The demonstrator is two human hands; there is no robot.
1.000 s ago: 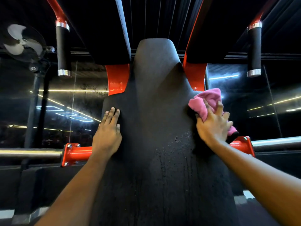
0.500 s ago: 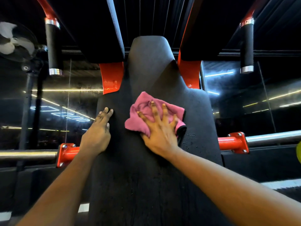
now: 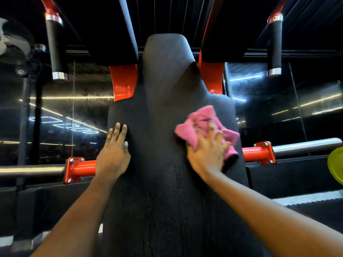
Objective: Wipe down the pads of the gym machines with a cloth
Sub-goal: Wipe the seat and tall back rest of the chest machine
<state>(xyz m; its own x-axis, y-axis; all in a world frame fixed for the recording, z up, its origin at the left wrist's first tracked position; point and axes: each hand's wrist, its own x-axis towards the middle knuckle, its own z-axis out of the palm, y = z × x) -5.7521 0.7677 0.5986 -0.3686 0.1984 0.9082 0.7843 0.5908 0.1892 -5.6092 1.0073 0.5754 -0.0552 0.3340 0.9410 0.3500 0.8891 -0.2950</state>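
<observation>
Black textured back pad (image 3: 164, 80) of the gym machine stands upright, centre of view, narrowing to a rounded top. We note the left hand (image 3: 113, 158) flat on the pad's left edge, fingers straight and close together, holding nothing. The right hand (image 3: 206, 156) presses a crumpled pink cloth (image 3: 200, 117) against the upper right part of the pad. Its fingers are spread and fairly straight over the cloth rather than curled round it, though motion blur softens them. The cloth bunches out above and to both sides of the fingers, and its lower right corner reaches the pad's right edge. We record small wet beads and streaks (image 3: 176, 169) on the pad just left of the right wrist. A red flanged steel tube (image 3: 79, 169) joins a chrome bar (image 3: 31, 170) on the left. A matching red tube (image 3: 259, 153) sits on the right. Two black foam-grip handles (image 3: 55, 47) hang above, one on each side. A fan (image 3: 13, 45) is at far left, and a yellow-green disc (image 3: 336, 167) is cut off at the right edge.
</observation>
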